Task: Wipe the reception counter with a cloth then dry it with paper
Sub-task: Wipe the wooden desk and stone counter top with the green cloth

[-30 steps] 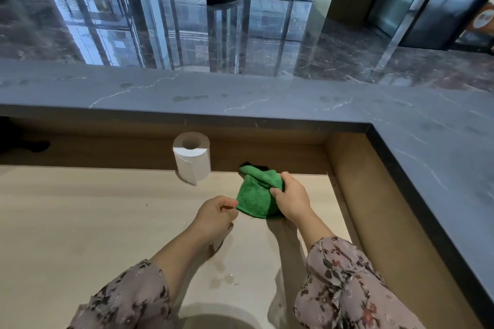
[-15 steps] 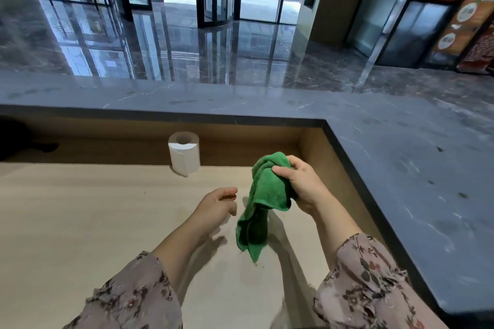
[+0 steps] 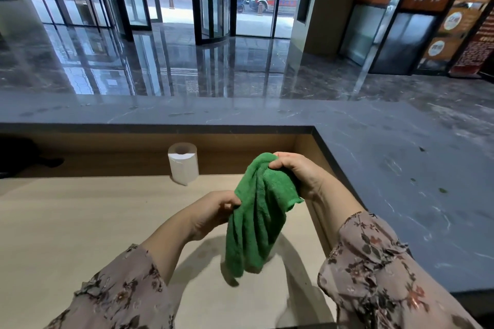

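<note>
Building lobby; reception counter (image 3: 401, 168), revolving glass door (image 3: 213, 0), polished floor (image 3: 187, 67)

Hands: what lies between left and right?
The green cloth: left hand pinches its side, right hand grips its top, seen in the head view.

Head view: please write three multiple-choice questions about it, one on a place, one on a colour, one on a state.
1. Where does the paper roll stand?
A) on a chair
B) on the wooden desk
C) in a basket

2. Which colour is the cloth?
A) green
B) blue
C) white

3. How is the cloth?
A) spread flat
B) folded beside the roll
C) held up and hanging

Answers: 1 B, it stands upright near the back of the wooden desk. 2 A, it is plainly green. 3 C, the right hand grips its top and the left hand pinches its side.
</note>
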`<state>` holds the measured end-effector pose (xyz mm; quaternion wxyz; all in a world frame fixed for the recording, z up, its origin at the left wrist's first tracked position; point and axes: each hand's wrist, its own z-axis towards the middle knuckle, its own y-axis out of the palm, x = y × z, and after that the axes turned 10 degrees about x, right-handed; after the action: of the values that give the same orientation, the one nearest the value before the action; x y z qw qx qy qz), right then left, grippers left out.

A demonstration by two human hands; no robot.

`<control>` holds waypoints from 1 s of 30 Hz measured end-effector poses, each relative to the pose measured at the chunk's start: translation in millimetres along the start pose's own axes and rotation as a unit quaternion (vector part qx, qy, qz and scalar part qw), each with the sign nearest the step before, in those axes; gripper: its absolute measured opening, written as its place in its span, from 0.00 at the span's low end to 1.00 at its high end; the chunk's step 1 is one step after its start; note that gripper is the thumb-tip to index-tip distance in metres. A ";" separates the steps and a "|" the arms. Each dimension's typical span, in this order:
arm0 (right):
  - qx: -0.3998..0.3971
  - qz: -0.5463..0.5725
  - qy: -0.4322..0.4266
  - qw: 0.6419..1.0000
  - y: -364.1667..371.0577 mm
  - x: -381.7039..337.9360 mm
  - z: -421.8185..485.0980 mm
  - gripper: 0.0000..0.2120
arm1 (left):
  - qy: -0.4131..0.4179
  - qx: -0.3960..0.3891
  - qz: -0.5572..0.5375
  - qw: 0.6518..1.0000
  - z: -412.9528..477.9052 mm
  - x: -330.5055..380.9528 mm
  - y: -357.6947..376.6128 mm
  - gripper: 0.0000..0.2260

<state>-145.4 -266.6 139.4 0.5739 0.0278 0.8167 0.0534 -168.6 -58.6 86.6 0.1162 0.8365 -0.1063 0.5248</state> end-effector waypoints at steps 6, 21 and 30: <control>0.100 0.342 0.125 0.926 -11.5 32.7 2.1 0.27 | -0.012 0.008 -0.153 0.988 -4.0 12.5 6.6 0.11; 0.144 -0.062 0.133 0.979 26.9 54.8 -4.6 0.14 | -0.001 0.189 -0.156 0.969 14.9 24.4 14.8 0.08; 0.252 0.038 -0.057 0.965 15.8 29.9 5.9 0.13 | 0.082 0.233 0.025 0.969 6.1 43.3 6.2 0.06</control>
<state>-150.4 -247.4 111.4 0.5918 0.2058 0.7678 -0.1338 -146.8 -68.8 123.6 -0.0872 0.7916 0.0078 0.6047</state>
